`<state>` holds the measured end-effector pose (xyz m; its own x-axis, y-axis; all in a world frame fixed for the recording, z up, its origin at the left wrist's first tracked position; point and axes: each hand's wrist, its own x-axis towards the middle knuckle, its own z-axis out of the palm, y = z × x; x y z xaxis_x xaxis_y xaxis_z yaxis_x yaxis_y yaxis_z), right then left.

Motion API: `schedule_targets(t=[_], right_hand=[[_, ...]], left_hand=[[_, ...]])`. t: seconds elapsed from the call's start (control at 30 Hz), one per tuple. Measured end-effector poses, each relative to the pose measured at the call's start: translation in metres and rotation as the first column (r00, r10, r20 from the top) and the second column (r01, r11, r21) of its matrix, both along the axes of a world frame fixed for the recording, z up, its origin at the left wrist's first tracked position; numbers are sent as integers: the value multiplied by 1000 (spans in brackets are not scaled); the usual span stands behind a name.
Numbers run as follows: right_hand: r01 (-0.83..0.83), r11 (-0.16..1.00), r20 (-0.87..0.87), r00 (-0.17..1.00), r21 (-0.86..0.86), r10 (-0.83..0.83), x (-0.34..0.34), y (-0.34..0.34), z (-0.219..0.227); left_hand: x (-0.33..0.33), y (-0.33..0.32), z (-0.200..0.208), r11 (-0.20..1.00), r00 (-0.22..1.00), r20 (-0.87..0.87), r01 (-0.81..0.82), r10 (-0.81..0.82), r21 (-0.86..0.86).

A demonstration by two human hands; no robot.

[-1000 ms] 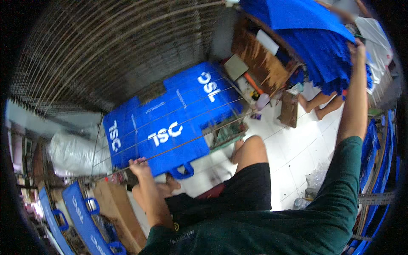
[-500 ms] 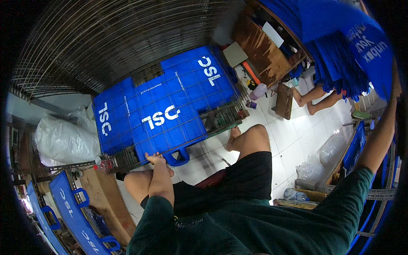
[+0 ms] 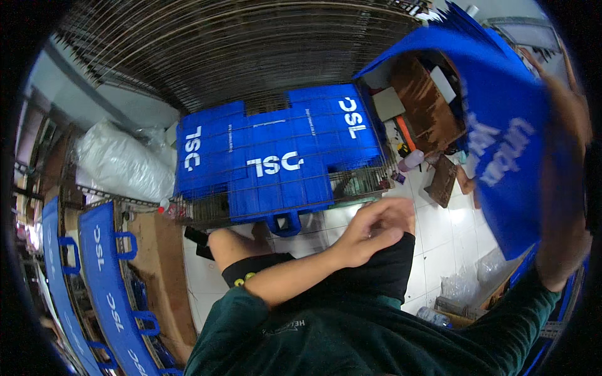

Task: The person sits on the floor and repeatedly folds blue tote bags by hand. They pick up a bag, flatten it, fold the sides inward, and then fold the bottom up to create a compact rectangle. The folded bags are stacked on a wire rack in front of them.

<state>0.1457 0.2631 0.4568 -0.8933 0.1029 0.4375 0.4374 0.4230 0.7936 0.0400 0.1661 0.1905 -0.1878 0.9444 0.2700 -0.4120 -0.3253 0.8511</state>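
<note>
My left hand (image 3: 374, 233) hovers above my lap, thumb apart from loosely curled fingers, with nothing visible in it. At the right, my raised right hand (image 3: 557, 91) is smeared by motion at the edge of a blue fabric bag (image 3: 501, 150) with white lettering. The bag hangs from that hand in a wide bend, and my forearm partly covers it. In front of me, several flat blue bags (image 3: 279, 188) with white print lie on a wire drying rack (image 3: 301, 212). One bag's handle (image 3: 285, 224) sticks out over the rack's near edge.
Raised wire racks (image 3: 238, 56) stand behind the bags. A clear plastic bundle (image 3: 119, 160) sits at the left, above more blue bags (image 3: 103, 276) on racks. A brown board (image 3: 157, 282), a bottle (image 3: 411, 161) and a wooden block (image 3: 443, 182) are nearby. Another person's foot (image 3: 465, 182) shows behind the hanging bag.
My left hand has left the rack's near edge and moved right, over my lap. My right hand and the hanging bag have swung inward and down. The view has turned to the right.
</note>
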Motion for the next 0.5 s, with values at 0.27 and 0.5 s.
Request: schedule_targets(t=[0.27,0.5], right_hand=[[-274,879,42,948,-391,314,-53,-36,-139],[-346,245,-166,821,-906,546,-3,-48,-129]], left_hand=[[-48,22,74,899,728,685,285,23,-332],[-67,24,14,784,889,186,-251,420,-568]])
